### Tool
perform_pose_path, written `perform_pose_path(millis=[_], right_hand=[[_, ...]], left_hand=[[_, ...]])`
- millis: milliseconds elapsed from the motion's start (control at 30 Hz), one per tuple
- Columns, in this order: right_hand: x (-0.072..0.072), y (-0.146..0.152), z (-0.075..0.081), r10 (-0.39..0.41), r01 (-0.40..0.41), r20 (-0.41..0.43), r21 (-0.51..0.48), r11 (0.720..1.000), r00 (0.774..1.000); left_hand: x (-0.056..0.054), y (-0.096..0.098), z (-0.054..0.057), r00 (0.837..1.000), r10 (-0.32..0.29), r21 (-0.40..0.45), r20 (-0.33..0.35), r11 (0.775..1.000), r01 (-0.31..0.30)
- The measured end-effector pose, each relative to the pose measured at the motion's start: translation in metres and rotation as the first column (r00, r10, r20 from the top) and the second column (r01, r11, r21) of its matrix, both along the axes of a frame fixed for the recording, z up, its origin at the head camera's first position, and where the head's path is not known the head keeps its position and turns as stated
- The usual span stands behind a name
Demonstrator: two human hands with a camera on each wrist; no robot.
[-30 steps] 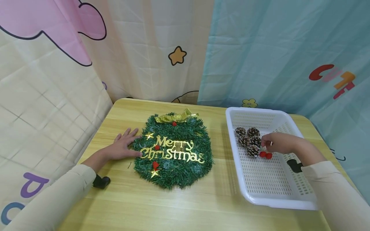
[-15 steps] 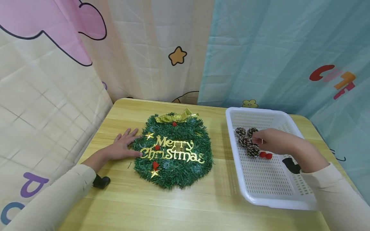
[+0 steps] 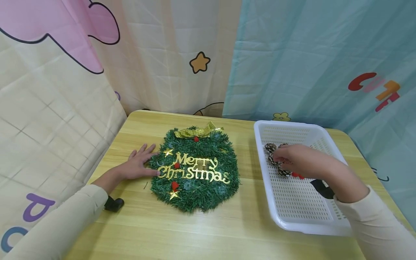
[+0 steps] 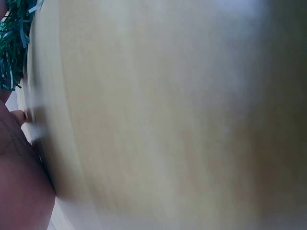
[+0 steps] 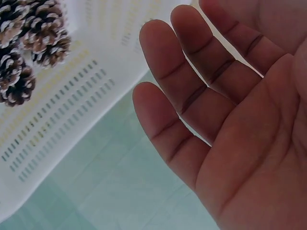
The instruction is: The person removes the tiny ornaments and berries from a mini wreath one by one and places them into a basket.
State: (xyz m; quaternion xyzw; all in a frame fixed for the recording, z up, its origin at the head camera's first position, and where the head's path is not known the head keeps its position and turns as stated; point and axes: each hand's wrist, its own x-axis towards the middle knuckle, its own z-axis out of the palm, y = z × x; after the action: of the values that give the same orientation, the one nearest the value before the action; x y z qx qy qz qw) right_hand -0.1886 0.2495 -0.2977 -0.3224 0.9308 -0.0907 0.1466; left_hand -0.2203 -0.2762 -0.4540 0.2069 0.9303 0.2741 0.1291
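Observation:
My left hand lies with spread fingers at the left edge of a green Christmas wreath, thumb and fingertips touching its needles. Gold "Merry Christmas" lettering crosses the wreath, with gold stars and small red balls around it. My right hand reaches into a white plastic basket, fingers bent loosely over snow-tipped pine cones and hiding part of them. In the right wrist view, its palm and relaxed fingers show nothing held, with pine cones farther left.
Two red balls lie in the basket just below the right hand. A gold ribbon tops the wreath. The wooden table carries both, with printed curtains behind it.
My right hand has moved left and slightly nearer the pine cones, from beside them to over them. The left hand and the wreath stay still.

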Motion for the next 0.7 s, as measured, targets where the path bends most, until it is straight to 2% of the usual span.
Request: perform_pose_path(millis=[100,200,333,467,700], right_hand=[[0.003,-0.008,0.004,0.02,-0.02,0.006,-0.008,1.0,1.0],[0.005,-0.019,0.007,0.062,-0.061,-0.025,0.01,0.998,0.998],[0.008,-0.034,0.01,0.122,-0.116,-0.107,0.058,0.992,0.987],[0.011,-0.049,0.01,0.165,-0.153,-0.135,0.095,0.984,0.977],[0.013,-0.078,0.01,0.25,-0.238,-0.101,0.116,0.964,0.963]], left_hand=[[0.0,-0.001,0.0,1.0,0.001,-0.002,-0.002,1.0,-0.001],[0.0,-0.001,0.0,1.0,0.002,-0.001,-0.003,1.0,-0.002],[0.001,-0.001,0.0,1.0,0.002,0.002,0.001,1.0,-0.002],[0.001,0.0,0.0,1.0,0.0,0.002,0.0,1.0,0.0],[0.001,0.0,0.001,1.0,-0.004,-0.003,-0.007,1.0,0.004]])
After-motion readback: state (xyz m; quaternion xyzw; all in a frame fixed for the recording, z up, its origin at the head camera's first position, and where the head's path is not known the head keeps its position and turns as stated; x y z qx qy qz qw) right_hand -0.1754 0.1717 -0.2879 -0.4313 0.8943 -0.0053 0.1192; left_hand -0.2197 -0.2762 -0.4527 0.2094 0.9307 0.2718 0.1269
